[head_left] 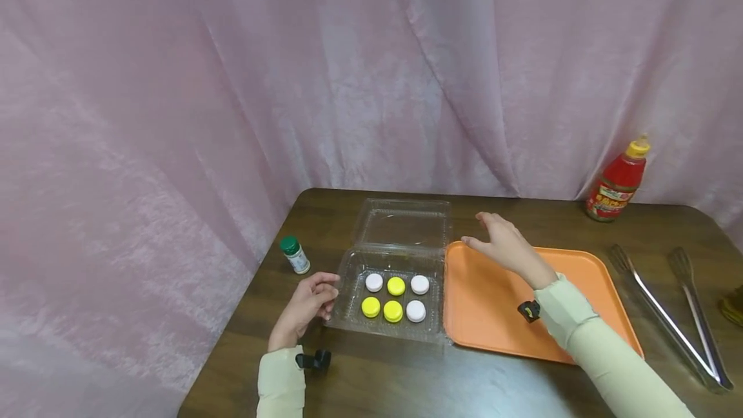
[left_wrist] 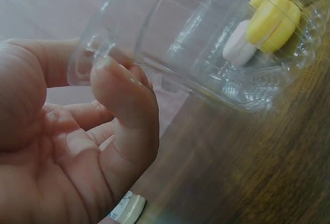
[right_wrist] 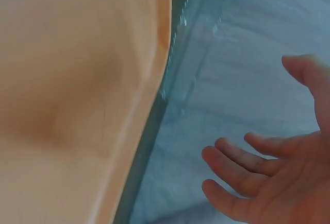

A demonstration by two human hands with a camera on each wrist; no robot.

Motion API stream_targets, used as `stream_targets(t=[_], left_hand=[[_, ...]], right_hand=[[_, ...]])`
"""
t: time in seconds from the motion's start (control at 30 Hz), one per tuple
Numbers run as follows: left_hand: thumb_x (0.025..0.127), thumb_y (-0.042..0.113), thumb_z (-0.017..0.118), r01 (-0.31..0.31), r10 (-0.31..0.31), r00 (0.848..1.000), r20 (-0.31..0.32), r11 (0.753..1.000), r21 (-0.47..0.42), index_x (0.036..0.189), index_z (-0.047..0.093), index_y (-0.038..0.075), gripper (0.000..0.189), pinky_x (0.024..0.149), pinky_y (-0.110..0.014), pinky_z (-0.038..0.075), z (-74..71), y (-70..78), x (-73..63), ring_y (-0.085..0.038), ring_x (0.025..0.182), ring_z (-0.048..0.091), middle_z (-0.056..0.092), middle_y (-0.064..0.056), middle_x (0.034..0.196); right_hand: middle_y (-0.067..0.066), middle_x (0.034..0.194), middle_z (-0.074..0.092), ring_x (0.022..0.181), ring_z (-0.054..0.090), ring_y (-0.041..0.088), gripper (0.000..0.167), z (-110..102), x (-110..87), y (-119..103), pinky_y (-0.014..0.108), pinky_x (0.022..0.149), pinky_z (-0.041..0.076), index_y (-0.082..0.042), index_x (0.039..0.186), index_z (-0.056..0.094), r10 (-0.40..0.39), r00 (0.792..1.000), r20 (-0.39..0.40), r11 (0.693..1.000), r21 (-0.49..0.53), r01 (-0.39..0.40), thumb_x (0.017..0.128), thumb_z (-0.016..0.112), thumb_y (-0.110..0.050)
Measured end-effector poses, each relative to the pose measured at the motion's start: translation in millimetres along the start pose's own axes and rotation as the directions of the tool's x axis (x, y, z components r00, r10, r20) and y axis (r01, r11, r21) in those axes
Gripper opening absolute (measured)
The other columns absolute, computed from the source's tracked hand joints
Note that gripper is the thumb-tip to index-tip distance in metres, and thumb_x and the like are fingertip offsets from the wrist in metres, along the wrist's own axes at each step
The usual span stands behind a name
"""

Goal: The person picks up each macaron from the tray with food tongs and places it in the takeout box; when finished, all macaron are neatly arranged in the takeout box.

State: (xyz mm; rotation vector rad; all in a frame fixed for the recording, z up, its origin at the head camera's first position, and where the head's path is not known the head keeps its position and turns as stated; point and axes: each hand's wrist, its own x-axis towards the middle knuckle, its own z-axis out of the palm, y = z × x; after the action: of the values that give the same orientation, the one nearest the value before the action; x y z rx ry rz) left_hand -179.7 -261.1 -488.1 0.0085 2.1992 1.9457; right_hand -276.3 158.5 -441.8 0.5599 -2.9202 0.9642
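Observation:
A clear plastic clamshell box lies with its lid folded back toward the curtain. Inside its base sit three yellow macarons and three whitish ones, in two rows. My left hand pinches the left rim of the base; in the left wrist view the thumb presses one face of the clear rim, with fingers behind it. Over the far left part of an orange tray hovers my right hand, fingers spread and holding nothing, close to the lid's right side.
A small green-capped bottle stands left of the box. At the back right is a red sauce bottle with a yellow cap. Metal tongs lie right of the tray, beside a partly visible dark object. A pink curtain hangs behind the table.

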Motion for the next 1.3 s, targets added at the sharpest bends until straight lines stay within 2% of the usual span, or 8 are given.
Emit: stream_targets(t=[0.17, 0.3, 0.4, 0.63, 0.77, 0.97, 1.2, 1.3], left_hand=[[0.095, -0.005, 0.056, -0.007, 0.007, 1.000, -0.009, 1.000, 0.000, 0.127, 0.051, -0.014, 0.034, 0.050, -0.020, 0.047, 0.8, -2.5, 2.6, -0.013, 0.060, 0.048, 0.058, -0.006, 0.079], [0.095, -0.005, 0.056, -0.003, 0.003, 1.000, -0.001, 1.000, -0.004, 0.128, 0.051, -0.013, 0.035, 0.050, -0.021, 0.048, 0.3, -1.7, 0.9, -0.013, 0.060, 0.049, 0.057, -0.007, 0.080], [0.096, -0.005, 0.057, 0.001, -0.001, 1.000, 0.010, 1.000, 0.001, 0.130, 0.050, -0.013, 0.035, 0.051, -0.021, 0.048, 1.0, -2.1, 0.4, -0.013, 0.060, 0.049, 0.058, -0.007, 0.080], [0.096, -0.004, 0.057, -0.009, 0.009, 1.000, 0.016, 1.000, 0.005, 0.130, 0.050, -0.014, 0.035, 0.052, -0.021, 0.047, -0.4, -3.2, 1.3, -0.014, 0.060, 0.049, 0.058, -0.008, 0.083], [0.096, -0.004, 0.057, -0.015, 0.014, 1.000, 0.016, 1.000, 0.012, 0.128, 0.051, -0.013, 0.034, 0.052, -0.021, 0.048, -2.1, -3.6, 2.1, -0.013, 0.060, 0.050, 0.058, -0.008, 0.083], [0.096, -0.004, 0.056, -0.011, 0.011, 1.000, 0.004, 1.000, 0.020, 0.127, 0.053, -0.011, 0.032, 0.052, -0.022, 0.049, -2.0, -3.8, 2.6, -0.014, 0.060, 0.050, 0.059, -0.008, 0.083], [0.096, -0.004, 0.057, -0.001, 0.001, 1.000, 0.000, 1.000, 0.020, 0.127, 0.053, -0.012, 0.033, 0.051, -0.022, 0.048, -1.2, -1.7, 2.0, -0.014, 0.060, 0.050, 0.057, -0.008, 0.081], [0.096, -0.004, 0.058, 0.002, -0.002, 1.000, 0.001, 1.000, 0.018, 0.128, 0.052, -0.012, 0.034, 0.051, -0.021, 0.048, -0.6, -2.3, 2.3, -0.014, 0.060, 0.050, 0.057, -0.008, 0.080]], right_hand=[[0.040, 0.142, 0.043, 0.130, 0.043, 0.053, 0.085, 15.6, 20.5, -9.7, 0.063, 0.105, 0.038, 0.021, 0.144, 0.032, 0.016, 0.997, 0.082, 1.000, 0.021, -0.018, 0.097, 0.065, -0.042], [0.043, 0.152, 0.024, 0.141, 0.025, 0.056, 0.099, 24.4, 31.9, -15.9, 0.063, 0.113, 0.027, 0.025, 0.146, 0.019, 0.044, 0.983, 0.180, 0.998, 0.033, -0.050, 0.095, 0.066, -0.046], [0.044, 0.153, 0.019, 0.142, 0.022, 0.055, 0.102, 30.9, 36.8, -14.5, 0.062, 0.114, 0.025, 0.026, 0.147, 0.013, 0.061, 0.969, 0.239, 0.996, 0.055, -0.077, 0.094, 0.068, -0.043], [0.043, 0.146, 0.035, 0.126, 0.050, 0.048, 0.104, 37.5, 44.1, -10.4, 0.056, 0.103, 0.043, 0.024, 0.147, 0.016, 0.041, 0.967, 0.252, 0.995, 0.081, -0.063, 0.088, 0.075, -0.039], [0.041, 0.138, 0.046, 0.118, 0.057, 0.045, 0.104, 37.3, 46.7, -10.1, 0.055, 0.096, 0.049, 0.021, 0.149, 0.016, 0.025, 0.963, 0.268, 0.992, 0.112, -0.057, 0.089, 0.075, -0.039], [0.038, 0.135, 0.051, 0.121, 0.056, 0.047, 0.103, 34.4, 46.3, -10.8, 0.057, 0.097, 0.048, 0.018, 0.150, 0.019, 0.010, 0.974, 0.227, 0.988, 0.145, -0.044, 0.086, 0.077, -0.038], [0.032, 0.122, 0.059, 0.111, 0.059, 0.043, 0.110, 32.5, 45.9, -15.9, 0.055, 0.094, 0.049, 0.019, 0.148, 0.022, -0.026, 0.997, 0.073, 0.986, 0.168, 0.013, 0.071, 0.088, -0.021], [0.029, 0.120, 0.058, 0.110, 0.058, 0.042, 0.110, 29.0, 42.1, -19.9, 0.055, 0.091, 0.050, 0.016, 0.151, 0.015, -0.008, 1.000, 0.030, 0.978, 0.208, 0.002, 0.072, 0.087, -0.013]])
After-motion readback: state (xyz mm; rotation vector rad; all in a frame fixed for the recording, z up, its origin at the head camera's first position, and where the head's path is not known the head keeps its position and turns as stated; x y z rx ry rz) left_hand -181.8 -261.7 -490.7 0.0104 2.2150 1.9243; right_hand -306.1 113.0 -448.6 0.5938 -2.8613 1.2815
